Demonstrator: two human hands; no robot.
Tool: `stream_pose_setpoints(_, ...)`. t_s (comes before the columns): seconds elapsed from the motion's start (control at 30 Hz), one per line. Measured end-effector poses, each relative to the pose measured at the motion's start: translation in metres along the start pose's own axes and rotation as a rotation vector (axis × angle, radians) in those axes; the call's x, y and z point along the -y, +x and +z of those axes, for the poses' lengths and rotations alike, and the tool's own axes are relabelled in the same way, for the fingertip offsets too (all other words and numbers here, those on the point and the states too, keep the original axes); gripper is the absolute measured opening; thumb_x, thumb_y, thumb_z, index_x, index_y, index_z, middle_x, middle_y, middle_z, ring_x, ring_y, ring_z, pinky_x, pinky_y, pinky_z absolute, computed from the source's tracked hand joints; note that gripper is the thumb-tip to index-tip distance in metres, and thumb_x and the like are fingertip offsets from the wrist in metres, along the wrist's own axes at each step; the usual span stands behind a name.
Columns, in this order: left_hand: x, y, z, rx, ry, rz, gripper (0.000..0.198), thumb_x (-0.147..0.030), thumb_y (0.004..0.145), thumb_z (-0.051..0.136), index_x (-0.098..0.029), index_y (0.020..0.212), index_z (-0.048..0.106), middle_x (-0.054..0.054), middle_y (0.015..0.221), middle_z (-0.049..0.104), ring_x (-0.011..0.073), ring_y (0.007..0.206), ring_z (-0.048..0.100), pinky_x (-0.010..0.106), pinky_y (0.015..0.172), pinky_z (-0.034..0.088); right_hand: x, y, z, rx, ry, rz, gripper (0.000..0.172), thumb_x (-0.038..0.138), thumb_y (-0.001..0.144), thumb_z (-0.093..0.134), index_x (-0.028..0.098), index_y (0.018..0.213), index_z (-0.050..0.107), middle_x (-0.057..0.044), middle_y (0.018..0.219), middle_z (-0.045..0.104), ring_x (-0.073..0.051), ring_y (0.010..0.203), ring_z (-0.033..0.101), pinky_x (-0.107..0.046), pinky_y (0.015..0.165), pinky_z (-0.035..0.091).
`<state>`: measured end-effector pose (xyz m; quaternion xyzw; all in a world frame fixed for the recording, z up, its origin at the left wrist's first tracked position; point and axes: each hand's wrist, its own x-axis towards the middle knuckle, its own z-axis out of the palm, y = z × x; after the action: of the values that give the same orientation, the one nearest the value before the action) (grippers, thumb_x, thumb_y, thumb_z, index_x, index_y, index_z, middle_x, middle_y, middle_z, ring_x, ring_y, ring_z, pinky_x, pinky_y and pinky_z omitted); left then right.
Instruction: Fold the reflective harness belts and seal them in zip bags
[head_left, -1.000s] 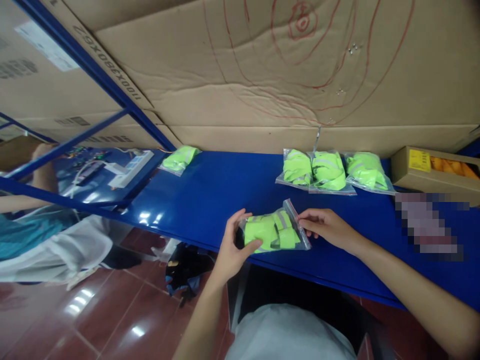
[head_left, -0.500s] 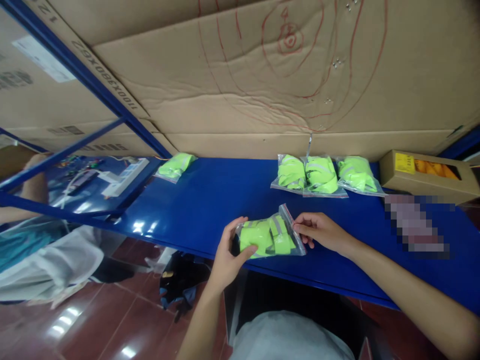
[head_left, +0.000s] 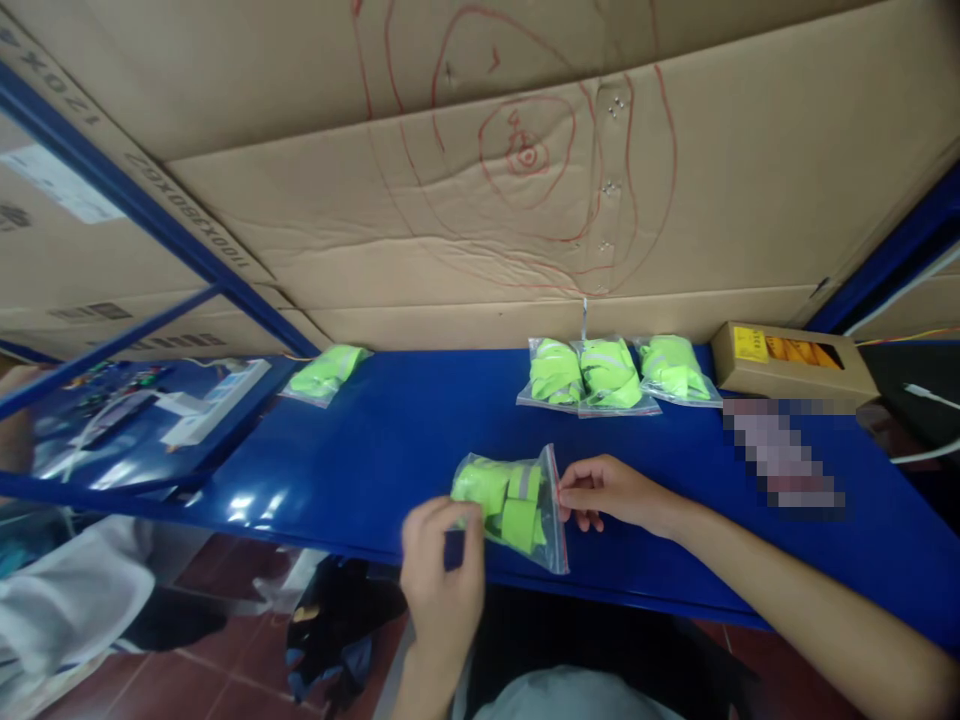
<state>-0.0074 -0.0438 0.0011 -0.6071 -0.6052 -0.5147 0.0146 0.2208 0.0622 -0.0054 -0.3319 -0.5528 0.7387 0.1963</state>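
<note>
A clear zip bag (head_left: 553,540) with a folded neon-yellow reflective strap or vest (head_left: 517,500) inside is at the front of the blue table, its red-lined zip edge facing right. My right hand (head_left: 607,495) pinches that zip edge between thumb and fingers. At the bag's lower left, my left hand (head_left: 442,575) is curled with thumb and fingertips brought together in front of the plastic. Whether those fingertips grip the bag is hidden. Three similar bags (head_left: 609,375) lie side by side at the back, and one more bag (head_left: 326,372) is at the back left.
A cardboard box (head_left: 802,375) with orange contents stands at the back right, beside a pixelated object (head_left: 784,455). Cardboard with red rings (head_left: 525,200) backs the blue table (head_left: 360,450). Beyond a blue frame bar on the left lies a white power strip (head_left: 217,405).
My left hand has let go of its spread hold along the bag's left side and curled its fingers together. My right hand keeps the zip edge. The view has shifted.
</note>
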Motion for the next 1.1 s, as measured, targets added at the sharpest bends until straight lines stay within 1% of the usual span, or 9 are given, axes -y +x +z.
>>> stream_pose_setpoints(0.1, -0.031, -0.004, 0.005, 0.280, 0.015, 0.080, 0.008, -0.025, 0.094, 0.069, -0.025, 0.100, 0.064, 0.002, 0.091, 0.065, 0.0213, 0.087, 0.061, 0.034, 0.079, 0.046, -0.003, -0.001, 0.002, 0.052, 0.004, -0.020, 0.043, 0.054, 0.076, 0.084, 0.015, 0.086, 0.067, -0.003, 0.079, 0.074, -0.011, 0.061, 0.063, -0.021, 0.051, 0.045)
stream_pose_setpoints(0.17, -0.042, -0.009, 0.012, 0.352, 0.073, 0.091, 0.017, -0.033, 0.090, 0.074, -0.024, 0.100, 0.064, 0.003, 0.092, 0.067, 0.0228, 0.085, 0.061, 0.035, 0.077, 0.045, -0.006, -0.002, 0.003, 0.082, -0.013, -0.045, 0.044, 0.057, 0.079, 0.081, 0.016, 0.087, 0.067, -0.002, 0.077, 0.072, -0.011, 0.063, 0.063, -0.021, 0.053, 0.044)
stream_pose_setpoints(0.3, -0.043, -0.019, 0.024, 0.324, 0.153, 0.078, 0.018, -0.035, 0.090, 0.074, -0.023, 0.094, 0.061, 0.004, 0.090, 0.066, 0.0239, 0.082, 0.061, 0.036, 0.075, 0.044, -0.009, -0.003, 0.004, 0.130, -0.061, -0.090, 0.045, 0.060, 0.084, 0.076, 0.016, 0.090, 0.067, -0.001, 0.077, 0.069, -0.012, 0.064, 0.062, -0.022, 0.055, 0.044)
stream_pose_setpoints(0.47, -0.038, -0.017, 0.019, 0.389, 0.082, 0.033, 0.007, -0.027, 0.096, 0.065, -0.023, 0.092, 0.059, 0.004, 0.092, 0.064, 0.0226, 0.088, 0.062, 0.036, 0.079, 0.047, -0.008, -0.004, 0.008, 0.133, -0.083, -0.150, 0.044, 0.060, 0.085, 0.074, 0.017, 0.090, 0.067, -0.001, 0.081, 0.069, -0.012, 0.067, 0.060, -0.024, 0.060, 0.046)
stream_pose_setpoints(0.6, -0.037, -0.016, 0.015, 0.404, 0.058, 0.036, 0.005, -0.022, 0.097, 0.060, -0.023, 0.092, 0.061, 0.005, 0.095, 0.065, 0.0226, 0.092, 0.063, 0.036, 0.083, 0.049, -0.006, -0.005, 0.014, 0.070, -0.185, -0.248, 0.033, 0.050, 0.090, 0.071, 0.017, 0.089, 0.068, -0.001, 0.082, 0.069, -0.013, 0.071, 0.060, -0.026, 0.068, 0.048)
stream_pose_setpoints(0.73, -0.042, -0.024, 0.017, 0.385, 0.184, 0.134, 0.007, -0.020, 0.093, 0.062, -0.022, 0.086, 0.061, 0.005, 0.089, 0.065, 0.0231, 0.083, 0.060, 0.036, 0.076, 0.045, -0.003, -0.010, 0.021, -0.033, -0.395, -0.312, 0.016, 0.032, 0.090, 0.065, 0.018, 0.082, 0.066, 0.002, 0.072, 0.064, -0.012, 0.064, 0.055, -0.023, 0.061, 0.043)
stream_pose_setpoints(0.83, -0.046, -0.029, 0.018, 0.372, 0.243, 0.171, 0.006, -0.018, 0.092, 0.061, -0.022, 0.087, 0.061, 0.005, 0.087, 0.065, 0.0233, 0.081, 0.059, 0.035, 0.073, 0.043, -0.002, -0.013, 0.024, -0.065, -0.452, -0.330, 0.008, 0.021, 0.085, 0.064, 0.019, 0.077, 0.061, 0.004, 0.068, 0.060, -0.011, 0.062, 0.052, -0.022, 0.059, 0.040)
stream_pose_setpoints(1.0, -0.045, -0.025, 0.014, 0.451, 0.134, 0.087, 0.012, -0.013, 0.094, 0.053, -0.021, 0.087, 0.058, 0.005, 0.087, 0.062, 0.0219, 0.082, 0.059, 0.035, 0.075, 0.047, -0.006, -0.014, 0.029, -0.114, -0.528, -0.347, 0.012, 0.017, 0.080, 0.062, 0.021, 0.073, 0.053, 0.006, 0.064, 0.055, -0.010, 0.059, 0.047, -0.023, 0.057, 0.033)
stream_pose_setpoints(1.1, -0.043, -0.022, 0.012, 0.458, 0.061, 0.043, 0.015, -0.013, 0.094, 0.050, -0.021, 0.083, 0.053, 0.004, 0.084, 0.060, 0.0200, 0.079, 0.057, 0.034, 0.072, 0.047, -0.006, -0.014, 0.037, -0.184, -0.605, -0.348, 0.015, 0.017, 0.079, 0.060, 0.022, 0.071, 0.048, 0.007, 0.060, 0.049, -0.009, 0.054, 0.042, -0.024, 0.054, 0.029)
